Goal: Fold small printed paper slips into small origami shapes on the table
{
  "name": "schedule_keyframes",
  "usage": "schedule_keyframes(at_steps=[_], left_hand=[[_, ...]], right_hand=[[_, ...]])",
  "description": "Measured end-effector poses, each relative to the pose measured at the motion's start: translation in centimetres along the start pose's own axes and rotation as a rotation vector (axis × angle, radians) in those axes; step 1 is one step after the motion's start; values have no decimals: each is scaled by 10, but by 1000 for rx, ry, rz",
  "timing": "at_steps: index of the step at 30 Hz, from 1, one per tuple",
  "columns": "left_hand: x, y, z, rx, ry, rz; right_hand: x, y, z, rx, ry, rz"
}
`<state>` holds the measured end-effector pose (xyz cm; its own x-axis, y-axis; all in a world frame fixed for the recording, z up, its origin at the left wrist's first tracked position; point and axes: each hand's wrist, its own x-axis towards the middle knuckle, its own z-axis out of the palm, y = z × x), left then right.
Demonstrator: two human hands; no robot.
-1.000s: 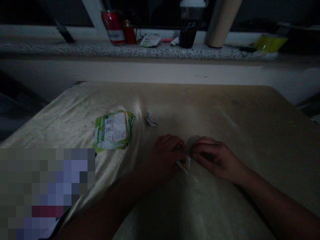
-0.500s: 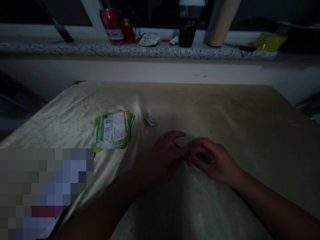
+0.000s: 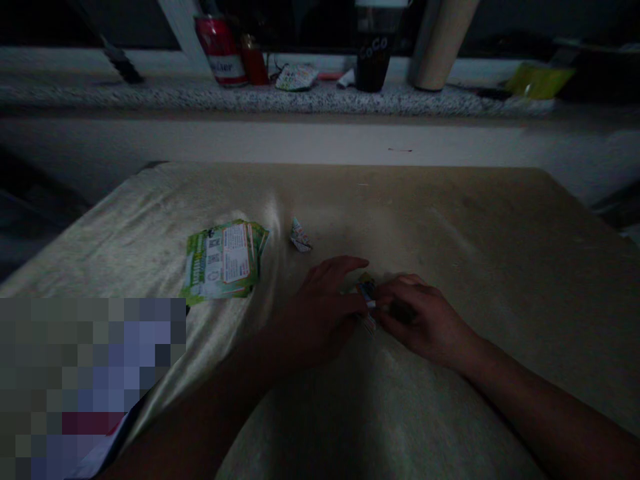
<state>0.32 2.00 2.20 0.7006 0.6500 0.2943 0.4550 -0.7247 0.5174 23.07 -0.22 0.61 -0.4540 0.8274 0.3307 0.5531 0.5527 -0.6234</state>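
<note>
A small folded piece of patterned paper (image 3: 367, 287) lies between my two hands, partly covered by fingers. My left hand (image 3: 330, 303) has its thumb on the left side of the paper and its index finger stretched out above. The fingers of my right hand (image 3: 415, 310) are pinched at the paper's right edge. Beyond my left hand stands a small pointed folded paper (image 3: 301, 236). Farther left lies a stack of green printed packets (image 3: 225, 260). The picture is dim, so the fingertips are hard to make out.
The cloth-covered table (image 3: 450, 220) reaches back to a white wall. Above it, a stone sill (image 3: 170, 97) bears a red can (image 3: 221, 50), a red lighter-like object (image 3: 255, 63), crumpled paper (image 3: 297, 77), a dark cup (image 3: 373, 63), a tan cylinder (image 3: 443, 50) and a yellow item (image 3: 540, 81).
More of the small patterned paper now shows between my hands. My right fingers have closed in a little at its edge, while my left hand has barely moved.
</note>
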Motion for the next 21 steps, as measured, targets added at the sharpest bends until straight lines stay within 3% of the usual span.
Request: schedule_keyframes(at_steps=[6,13,16,21], left_hand=[[-3,0,-4,96,-82,66],[-4,0,-5,99,-80,37],[-4,1,-3,83,-80,29],[-4,2,-8,105,-99,38]], right_hand=[[2,2,0,-146,-95,-17],[2,-2,0,-73,68,-123],[1,-3,0,-110,17,-135],[1,0,1,-200,-88,-17]])
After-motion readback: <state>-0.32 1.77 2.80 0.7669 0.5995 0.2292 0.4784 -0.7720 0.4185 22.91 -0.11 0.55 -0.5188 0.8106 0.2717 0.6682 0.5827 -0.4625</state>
